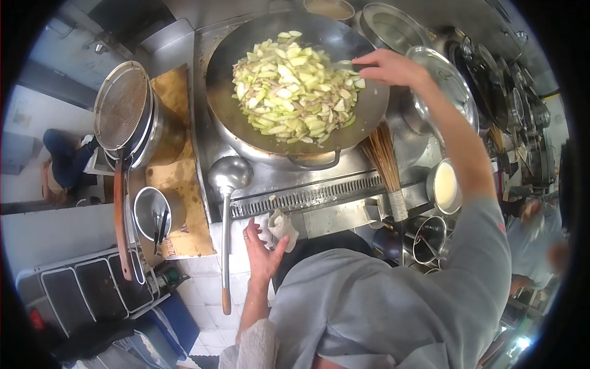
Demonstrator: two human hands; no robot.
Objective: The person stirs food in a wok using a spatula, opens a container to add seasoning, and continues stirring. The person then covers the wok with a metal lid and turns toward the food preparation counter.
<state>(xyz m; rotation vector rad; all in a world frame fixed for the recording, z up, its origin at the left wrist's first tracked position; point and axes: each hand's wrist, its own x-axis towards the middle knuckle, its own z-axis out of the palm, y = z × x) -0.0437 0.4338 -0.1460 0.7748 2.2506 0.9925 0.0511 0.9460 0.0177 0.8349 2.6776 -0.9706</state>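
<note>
A large wok (221,67) on the stove is heaped with pale green sliced vegetables (289,86) mixed with brownish pieces. My right hand (393,67) reaches over the wok's right side, its fingertips at the edge of the heap, near a slice; whether they pinch it is too small to tell. Below the wok, my left hand (263,249) is at the counter's front edge with its fingers apart, beside a crumpled white cloth (281,230) that lies near the thumb. A long-handled ladle (230,173) rests just left of that hand, bowl on the counter.
A strainer (123,107) lies over a metal pot (166,132) at the left, above a small pot (147,212). A bamboo brush (384,160) stands right of the wok, near metal bowls (442,77) and a container of pale liquid (445,186). Other people are at both sides.
</note>
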